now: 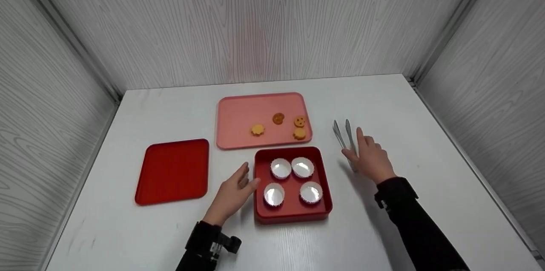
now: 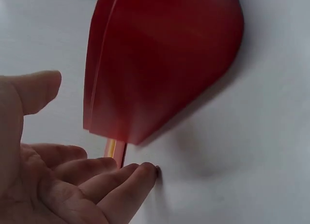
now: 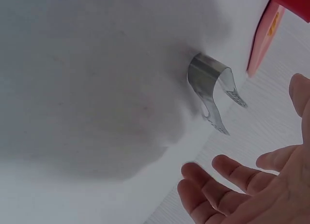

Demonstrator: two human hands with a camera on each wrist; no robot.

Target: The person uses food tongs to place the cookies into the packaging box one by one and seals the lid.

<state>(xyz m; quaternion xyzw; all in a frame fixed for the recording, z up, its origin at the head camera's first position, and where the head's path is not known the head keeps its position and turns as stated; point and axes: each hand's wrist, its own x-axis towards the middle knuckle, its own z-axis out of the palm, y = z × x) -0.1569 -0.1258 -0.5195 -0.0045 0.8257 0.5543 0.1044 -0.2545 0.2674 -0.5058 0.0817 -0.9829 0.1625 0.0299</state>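
Grey wood-grain walls (image 1: 170, 24) enclose a white tabletop (image 1: 294, 245), seemingly dimly lit.

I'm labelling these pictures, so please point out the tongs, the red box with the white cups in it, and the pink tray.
Tongs (image 3: 204, 79): right wrist view, on the bent end.
Red box (image 1: 291, 185): head view, on the bare floor between the cups.
Pink tray (image 1: 242, 115): head view, on its bare left part.

Metal tongs (image 3: 206, 75) right of centre; bend at upper left, two arms splayed toward lower right. Right hand (image 3: 273, 190) at lower right, fingers extended, apart from tongs. Upper right: pink tray (image 3: 260, 44), edge only; red box (image 3: 296, 3), corner only. White tabletop (image 3: 87, 98) shadowed.
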